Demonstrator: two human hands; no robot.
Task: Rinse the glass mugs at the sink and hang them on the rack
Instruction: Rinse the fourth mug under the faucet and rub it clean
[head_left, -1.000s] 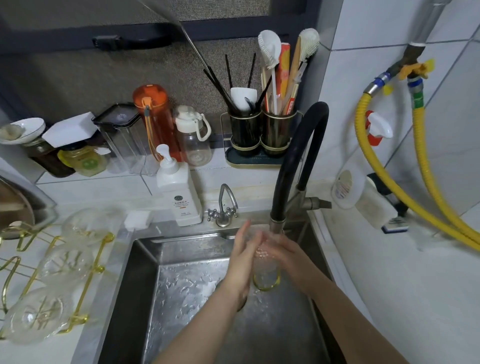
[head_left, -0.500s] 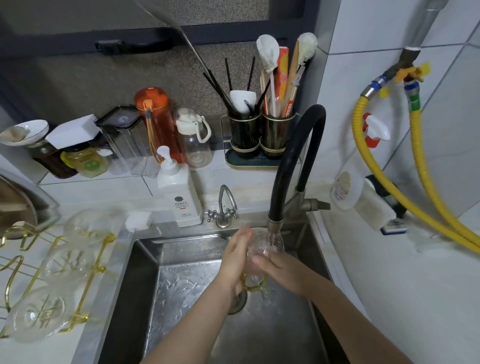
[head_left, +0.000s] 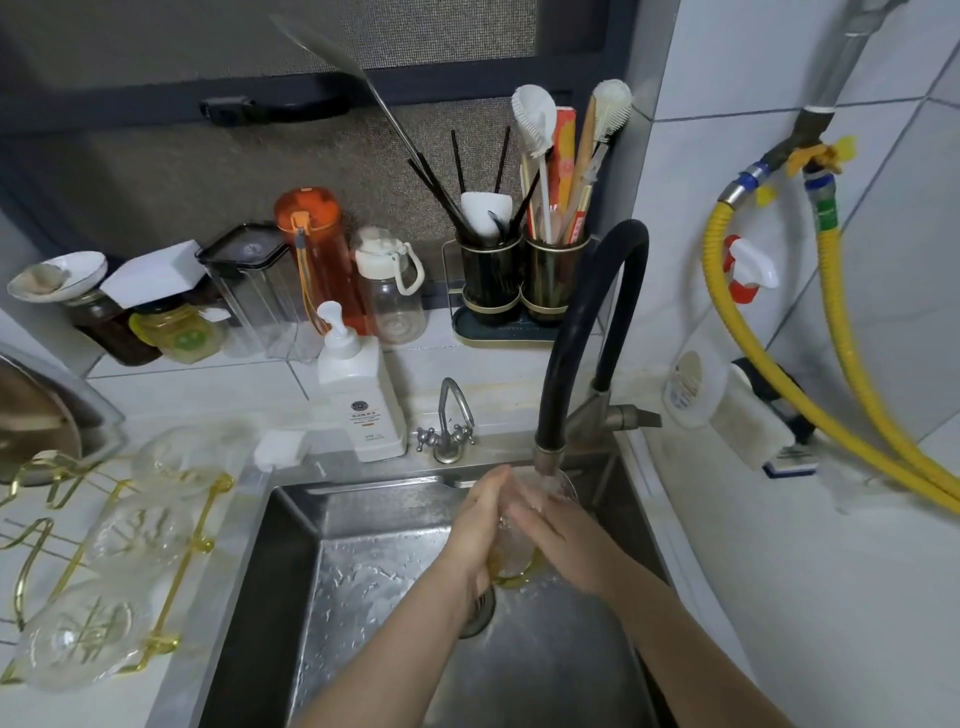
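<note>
Glass mug (head_left: 521, 540) now sits lower under the black faucet (head_left: 576, 332), over the steel sink (head_left: 291, 571) (water running into it). Left hand (head_left: 480, 525) and right hand (head_left: 563, 540) stay clasped around it, fingers curled closed. Three clear mugs hang on the gold rack (head_left: 171, 571) on the tabletop; utensil holder (head_left: 519, 280) holds brushes and chopsticks.

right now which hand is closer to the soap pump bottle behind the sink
Left. The left hand cups the glass mug on the side facing the soap pump bottle. The right hand holds the mug's far side, farther from the bottle.
</note>
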